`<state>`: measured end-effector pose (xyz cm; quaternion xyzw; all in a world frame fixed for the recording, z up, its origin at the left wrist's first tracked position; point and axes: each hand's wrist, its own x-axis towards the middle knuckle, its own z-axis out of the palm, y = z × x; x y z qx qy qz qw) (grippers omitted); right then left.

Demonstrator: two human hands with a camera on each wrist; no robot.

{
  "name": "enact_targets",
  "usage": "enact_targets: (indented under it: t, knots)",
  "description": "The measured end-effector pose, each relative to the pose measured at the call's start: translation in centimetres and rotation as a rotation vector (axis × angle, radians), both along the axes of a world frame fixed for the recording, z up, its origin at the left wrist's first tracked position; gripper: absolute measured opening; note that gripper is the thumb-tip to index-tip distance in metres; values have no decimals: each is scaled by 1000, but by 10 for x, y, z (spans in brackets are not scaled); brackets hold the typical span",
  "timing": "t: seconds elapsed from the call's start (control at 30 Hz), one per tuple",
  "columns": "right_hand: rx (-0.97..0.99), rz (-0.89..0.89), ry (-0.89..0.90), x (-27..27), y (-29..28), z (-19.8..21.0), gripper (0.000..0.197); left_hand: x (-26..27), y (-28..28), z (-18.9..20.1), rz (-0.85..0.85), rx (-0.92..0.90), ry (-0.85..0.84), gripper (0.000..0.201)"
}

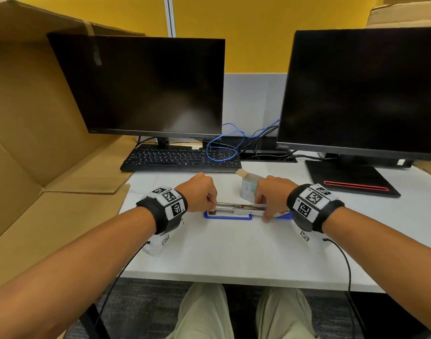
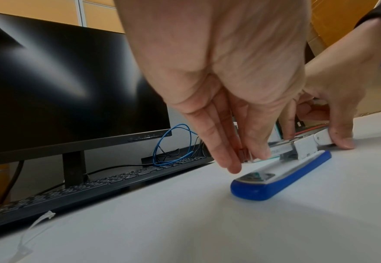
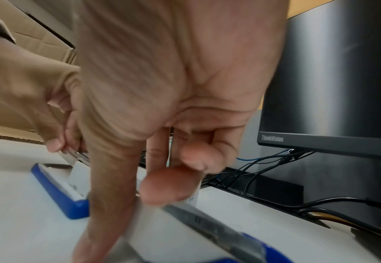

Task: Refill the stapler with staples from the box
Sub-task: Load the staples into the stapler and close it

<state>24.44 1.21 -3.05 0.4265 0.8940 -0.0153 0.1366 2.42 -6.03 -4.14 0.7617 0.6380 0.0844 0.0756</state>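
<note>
Hidden or unclear: the right end of the stapler [image 1: 236, 211] is covered by the right hand [image 1: 270, 194] in the head view; the box of staples [image 1: 248, 190] is half screened behind that hand, its lettering too small to read; whether staples already lie in the open channel cannot be told; the right wrist view is blurred close to the lens.

Stapler: blue base with white upper face, lying flat and lengthwise left to right on the desk [image 1: 234, 250], just in front of the person; top arm swung back to the right, metal magazine exposed above the base; metal anvil plate at the left tip.

Left hand [image 1: 199, 192]: fingers drawn narrow, thumb and fingertips pinching a small dark strip at the left end of the magazine; what the strip is cannot be told.

Right hand: fingers curled over the white hinge end, thumb tip down on the desk beside it, holding the stapler.

Box of staples: small, pale with green print, flap open, standing just behind the stapler.

Surface and room: white desk; two dark monitors, left monitor [image 1: 141, 86] and right monitor [image 1: 363, 94]; black keyboard [image 1: 180, 159]; blue cable [image 1: 221, 145] looped between them; flattened cardboard [image 1: 33, 133] at left; yellow partition [image 1: 234, 25] behind.
</note>
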Motion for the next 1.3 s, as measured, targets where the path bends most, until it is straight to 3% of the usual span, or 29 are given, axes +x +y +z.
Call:
enact_targets:
  t: [0.2,0.33,0.5,1.0,1.17,1.3]
  knots:
    - [95,-15,1,4,4,-2,48,7,4,-1,50,-18,-16,3]
    - [102,-25,2,7,8,-3,43,11,9,-2,54,-49,15,26]
    - [80,-38,36,12,12,-1,41,17,10,3,26,-36,27,15]
    - [88,-31,279,5,12,35,46,19,21,2,49,-37,-14,22]
    - [42,-42,375,0,12,36,60,19,23,2,64,-48,-46,24]
    - [6,-35,493,-12,8,26,48,17,24,-1,86,-57,-122,23]
